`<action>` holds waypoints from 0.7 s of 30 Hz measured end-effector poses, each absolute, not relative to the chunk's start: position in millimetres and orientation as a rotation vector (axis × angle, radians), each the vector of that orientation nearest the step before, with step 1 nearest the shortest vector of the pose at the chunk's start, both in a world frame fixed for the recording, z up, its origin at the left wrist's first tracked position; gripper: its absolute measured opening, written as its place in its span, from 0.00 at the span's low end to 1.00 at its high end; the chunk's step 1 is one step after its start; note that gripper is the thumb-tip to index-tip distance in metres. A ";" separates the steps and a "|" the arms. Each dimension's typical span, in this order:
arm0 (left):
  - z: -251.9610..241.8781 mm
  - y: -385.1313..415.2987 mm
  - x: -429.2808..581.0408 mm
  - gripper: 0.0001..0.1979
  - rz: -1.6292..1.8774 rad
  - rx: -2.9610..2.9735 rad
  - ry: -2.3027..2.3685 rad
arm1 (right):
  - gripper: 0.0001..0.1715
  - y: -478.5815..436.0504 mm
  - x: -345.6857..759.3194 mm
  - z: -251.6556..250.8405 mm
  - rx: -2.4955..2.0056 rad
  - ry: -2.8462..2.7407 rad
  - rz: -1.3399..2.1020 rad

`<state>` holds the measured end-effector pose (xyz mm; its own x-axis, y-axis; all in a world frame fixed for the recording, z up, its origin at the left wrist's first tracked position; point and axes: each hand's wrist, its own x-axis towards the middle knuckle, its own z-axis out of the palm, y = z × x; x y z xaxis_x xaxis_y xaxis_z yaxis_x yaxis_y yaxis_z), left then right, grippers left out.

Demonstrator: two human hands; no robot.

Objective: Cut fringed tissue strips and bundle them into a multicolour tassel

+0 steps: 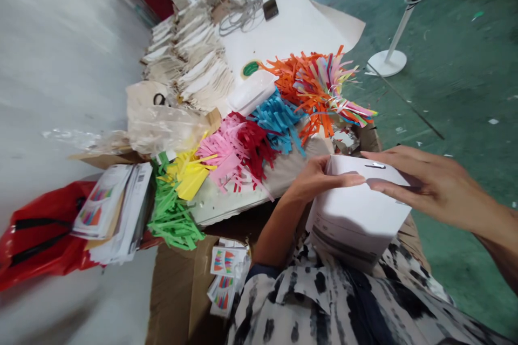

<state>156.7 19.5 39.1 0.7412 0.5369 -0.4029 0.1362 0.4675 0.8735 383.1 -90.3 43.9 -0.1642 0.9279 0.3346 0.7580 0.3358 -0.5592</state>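
I see left hand [318,179], half-curled, gripping white box [356,221] | right hand [439,183], half-curled, pinching its top | pink strips [224,145] lie on worktop [220,211]

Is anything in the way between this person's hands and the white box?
Nothing visible is. The left hand grips the white box directly, and the right hand is at the box's top, with no other object showing between.

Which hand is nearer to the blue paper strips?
Left. The left hand, on the left side of the white box, is below and right of the blue paper strips in view; the right hand, on the box's right, is farther right.
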 end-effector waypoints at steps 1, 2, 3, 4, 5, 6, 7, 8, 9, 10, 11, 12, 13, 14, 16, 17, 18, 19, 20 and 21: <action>39.1 18.7 156.9 0.25 0.273 1.072 0.744 | 0.32 -89.7 381.8 44.4 -1.463 -1.979 0.332; 38.4 17.7 156.8 0.25 0.276 1.061 0.751 | 0.31 -89.0 380.4 44.6 -1.457 -1.979 0.316; 37.0 16.8 156.5 0.24 0.288 1.050 0.753 | 0.30 -88.2 378.9 44.7 -1.454 -1.970 0.301; 35.5 16.0 155.9 0.24 0.306 1.042 0.752 | 0.29 -87.6 377.3 44.6 -1.452 -1.960 0.294; 33.8 15.4 155.0 0.24 0.323 1.032 0.750 | 0.28 -87.0 375.6 44.4 -1.453 -1.948 0.288; 32.3 15.0 154.0 0.24 0.336 1.024 0.751 | 0.27 -86.6 373.9 44.2 -1.454 -1.938 0.277; 31.0 14.9 152.9 0.25 0.345 1.016 0.755 | 0.27 -86.4 372.2 44.1 -1.466 -1.928 0.262; 29.8 15.0 151.8 0.26 0.349 1.007 0.763 | 0.27 -86.4 370.6 43.9 -1.487 -1.921 0.250; 28.7 15.2 150.9 0.27 0.353 1.000 0.773 | 0.26 -86.5 369.4 43.8 -1.513 -1.912 0.245; 27.8 15.4 150.1 0.28 0.351 0.994 0.783 | 0.24 -86.7 368.5 43.6 -1.540 -1.898 0.250; 26.9 15.6 149.5 0.30 0.349 0.989 0.795 | 0.22 -86.8 368.1 43.3 -1.562 -1.886 0.266; 26.0 15.8 149.2 0.32 0.352 0.985 0.806 | 0.20 -86.8 368.3 42.8 -1.575 -1.879 0.289; 25.1 15.9 149.1 0.33 0.362 0.982 0.816 | 0.19 -86.7 369.0 42.0 -1.575 -1.882 0.307; 24.3 15.9 149.2 0.33 0.374 0.978 0.823 | 0.19 -86.4 370.1 40.9 -1.567 -1.892 0.309; 22.6 16.0 149.8 0.34 0.405 0.968 0.827 | 0.21 -85.7 373.1 37.8 -1.546 -1.947 0.269; 21.8 16.1 150.3 0.34 0.422 0.960 0.828 | 0.22 -85.4 374.3 35.8 -1.533 -1.979 0.241; 20.9 16.3 150.9 0.34 0.433 0.948 0.829 | 0.23 -85.3 375.2 33.8 -1.524 -2.003 0.222; 20.0 16.7 151.5 0.35 0.442 0.935 0.833 | 0.24 -85.3 375.5 31.6 -1.513 -2.013 0.216; 19.0 17.0 152.1 0.35 0.450 0.922 0.840 | 0.24 -85.5 375.1 29.4 -1.502 -2.001 0.214; 18.0 17.4 152.8 0.35 0.452 0.910 0.850 | 0.24 -85.8 374.2 27.2 -1.491 -1.977 0.218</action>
